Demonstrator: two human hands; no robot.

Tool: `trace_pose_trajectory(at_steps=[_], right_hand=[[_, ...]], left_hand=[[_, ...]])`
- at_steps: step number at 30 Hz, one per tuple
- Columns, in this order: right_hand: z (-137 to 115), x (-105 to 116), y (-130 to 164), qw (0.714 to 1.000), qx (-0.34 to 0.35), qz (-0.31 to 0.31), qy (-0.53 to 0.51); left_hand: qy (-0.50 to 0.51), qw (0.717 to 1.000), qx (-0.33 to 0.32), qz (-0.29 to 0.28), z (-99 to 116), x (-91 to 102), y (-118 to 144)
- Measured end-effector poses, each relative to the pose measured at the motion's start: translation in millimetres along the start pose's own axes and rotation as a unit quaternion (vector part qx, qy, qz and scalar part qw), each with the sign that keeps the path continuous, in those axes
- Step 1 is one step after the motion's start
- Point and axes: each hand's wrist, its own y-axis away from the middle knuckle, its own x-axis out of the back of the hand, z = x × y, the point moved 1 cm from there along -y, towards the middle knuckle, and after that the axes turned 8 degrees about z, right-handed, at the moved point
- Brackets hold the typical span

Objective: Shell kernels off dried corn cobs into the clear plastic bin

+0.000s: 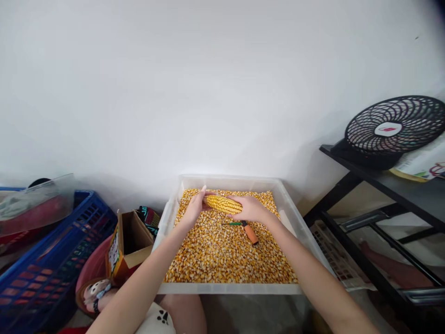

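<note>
A yellow corn cob [222, 204] with its kernels on is held between both hands above a bin of loose corn kernels [222, 260]. My left hand [196, 207] closes around the cob's left end. At the other end, my right hand [251, 208] grips it with the fingers wrapped over the tip. Just below the right hand, a tool with an orange handle [251, 234] and a green shaft [232, 223] lies on the kernels. The translucent plastic bin [229, 288] surrounds the kernels.
To the left are a blue plastic basket [45, 264], an open cardboard box [137, 232] and a pink tub [91, 264]. On the right, a black fan [392, 127] stands on a black rack [378, 183]. A white wall [222, 93] rises behind the bin.
</note>
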Motion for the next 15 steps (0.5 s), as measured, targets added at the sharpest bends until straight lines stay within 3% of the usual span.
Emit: trace_pose_trajectory(at_steps=[3,6,8,10,12,13,14,15], right_hand=[[-6,-1,-1,0.993,0.072,0.020,0.097],[-15,-7,-3,0.980,0.155,0.023,0.122],[-18,-11,-3,0.976,0.182,0.060,0.099],[-16,-14,-4,0.977,0.149,0.135,0.064],[-5,-18,-5,0.979,0.056,0.190,0.038],[2,-21,-5,0.983,0.006,0.182,0.036],[9,-26,-5,0.990,-0.037,0.129,0.048],[17,-32,-4,0.994,-0.067,0.036,0.075]], left_hand=[[-0.084,0.994,0.046,-0.055,-1,10.4,-4],[-0.138,0.967,0.088,-0.197,-6,8.2,1],[-0.119,0.952,0.116,-0.256,-11,1.3,6],[-0.048,0.961,0.152,-0.228,-16,-4.8,7],[0.051,0.968,0.182,-0.162,-19,-6.7,4],[0.093,0.968,0.192,-0.132,-19,-5.9,2],[0.127,0.967,0.196,-0.104,-19,-3.9,-1],[0.150,0.968,0.189,-0.072,-19,-1.1,-3]])
